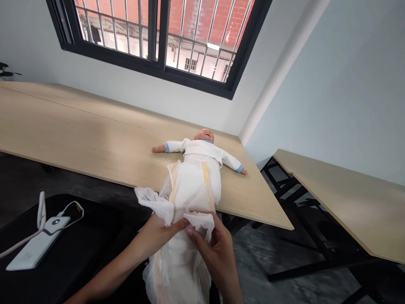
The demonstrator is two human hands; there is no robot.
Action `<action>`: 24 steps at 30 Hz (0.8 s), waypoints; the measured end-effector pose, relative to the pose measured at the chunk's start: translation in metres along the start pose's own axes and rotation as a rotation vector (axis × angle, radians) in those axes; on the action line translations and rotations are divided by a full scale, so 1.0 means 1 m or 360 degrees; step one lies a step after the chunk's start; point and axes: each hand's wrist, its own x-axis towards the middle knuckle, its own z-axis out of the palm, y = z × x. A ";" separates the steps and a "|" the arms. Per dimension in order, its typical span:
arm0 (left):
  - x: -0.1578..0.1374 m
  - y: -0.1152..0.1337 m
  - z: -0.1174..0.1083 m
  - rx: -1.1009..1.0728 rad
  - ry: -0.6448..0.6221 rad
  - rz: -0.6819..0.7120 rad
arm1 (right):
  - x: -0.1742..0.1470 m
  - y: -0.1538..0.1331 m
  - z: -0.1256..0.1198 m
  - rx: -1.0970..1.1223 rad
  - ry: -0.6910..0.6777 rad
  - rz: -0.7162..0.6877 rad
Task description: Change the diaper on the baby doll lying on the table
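Diaper, white with yellowish strips down both sides, sits right in the middle of things, running from the doll's waist toward the near side, past the table edge and out the bottom of the view. Can't tell if it's wrapped around the doll's lower body or just lying in front of it, tbh.

Both hands are on it. The right hand is closed in a pinch, thumb on top and fingers behind a bunched frill of the thin material. The left hand has its thumb stretched in toward the same spot and seems to be pinching too, though its fingers are hidden under the fabric, so its full grip is a guess.

My read: the step in hand is sorting out that frilly edge, and the next move calls for a light two-handed hold, since stuff this flimsy could tear or bunch up.

Just beyond, the baby doll lies on its back on the wooden table, head at the far side, arms spread, white top with blue cuffs. Near left there's a black seat with a white power bank, or something very like one, plus a pale cable. Off to the right is a second table on black legs, and a dark-framed window with bars outside fills the far wall.
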 end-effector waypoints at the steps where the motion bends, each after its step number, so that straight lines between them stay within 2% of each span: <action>1: 0.000 0.000 0.000 0.0013 -0.0001 0.0005 | 0.001 0.002 0.000 -0.0008 0.0051 0.0005; 4: 0.000 0.000 -0.001 0.0052 -0.0042 0.0009 | 0.002 0.007 0.001 0.0074 0.0191 0.0054; 11: 0.002 -0.005 -0.006 0.0132 -0.0081 0.0003 | 0.005 0.004 -0.001 0.0189 0.0320 0.0184; 15: 0.003 -0.005 -0.007 0.0149 -0.0075 0.0020 | 0.008 0.008 -0.008 0.0114 0.0299 0.0146; 24: 0.003 -0.003 -0.005 0.0106 -0.0083 -0.0043 | 0.013 0.011 -0.024 0.0002 0.0406 0.0116</action>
